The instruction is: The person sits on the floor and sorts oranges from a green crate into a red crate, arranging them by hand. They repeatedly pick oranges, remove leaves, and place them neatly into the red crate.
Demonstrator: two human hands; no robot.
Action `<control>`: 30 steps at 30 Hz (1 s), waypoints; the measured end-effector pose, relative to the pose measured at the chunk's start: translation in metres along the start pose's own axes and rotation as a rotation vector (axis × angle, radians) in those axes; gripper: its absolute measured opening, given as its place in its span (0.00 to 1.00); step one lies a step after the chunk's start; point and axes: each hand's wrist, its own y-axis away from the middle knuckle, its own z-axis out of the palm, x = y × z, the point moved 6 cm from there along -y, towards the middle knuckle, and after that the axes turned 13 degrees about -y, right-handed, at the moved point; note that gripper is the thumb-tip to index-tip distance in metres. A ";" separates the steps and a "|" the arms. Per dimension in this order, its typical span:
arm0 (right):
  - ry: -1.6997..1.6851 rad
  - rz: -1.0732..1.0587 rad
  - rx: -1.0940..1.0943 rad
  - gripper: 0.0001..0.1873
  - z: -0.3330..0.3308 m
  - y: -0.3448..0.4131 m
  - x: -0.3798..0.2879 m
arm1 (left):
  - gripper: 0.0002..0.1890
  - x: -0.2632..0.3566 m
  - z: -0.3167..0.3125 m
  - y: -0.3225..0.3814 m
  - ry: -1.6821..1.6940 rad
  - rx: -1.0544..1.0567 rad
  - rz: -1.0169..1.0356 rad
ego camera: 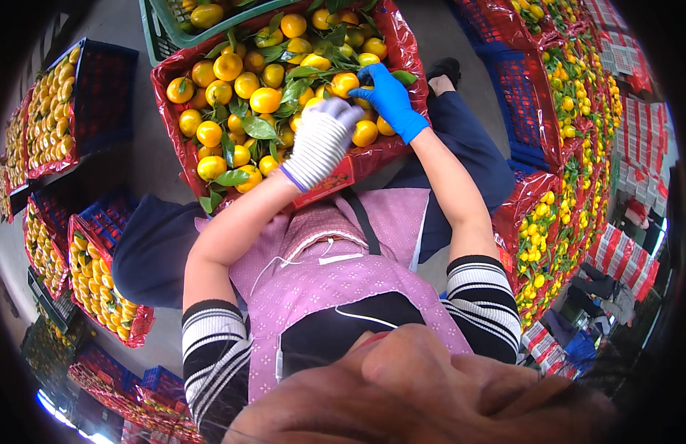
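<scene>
Before me stands a crate lined with red plastic film (173,125), filled with orange-yellow mandarins (246,85) and green leaves (258,127). My left hand (325,136), in a white striped knit glove, is over the fruit near the crate's front side. Motion blurs its curled fingers, and whatever is under them is hidden. My right hand (388,95) wears a blue rubber glove and reaches in from the right. Its thumb and forefinger meet the right edge of one mandarin (343,85); whether they grip it is unclear.
A green plastic basket (179,39) with fruit adjoins the crate's far left. Blue crates (107,97) of mandarins stand to the left. More film-lined crates (543,105) line the right side. My knees (154,250) flank the crate. Other people (604,294) are at the far right.
</scene>
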 end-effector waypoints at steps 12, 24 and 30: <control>0.239 0.100 0.006 0.23 0.003 -0.012 0.013 | 0.13 -0.070 0.069 -0.110 -0.465 -0.607 -0.063; 0.309 -0.177 -0.039 0.20 0.040 0.002 -0.042 | 0.38 -0.060 0.003 0.003 -0.216 -0.436 0.171; -0.188 -0.088 0.004 0.14 -0.044 -0.026 -0.048 | 0.39 -0.076 -0.049 -0.063 0.305 0.064 -0.125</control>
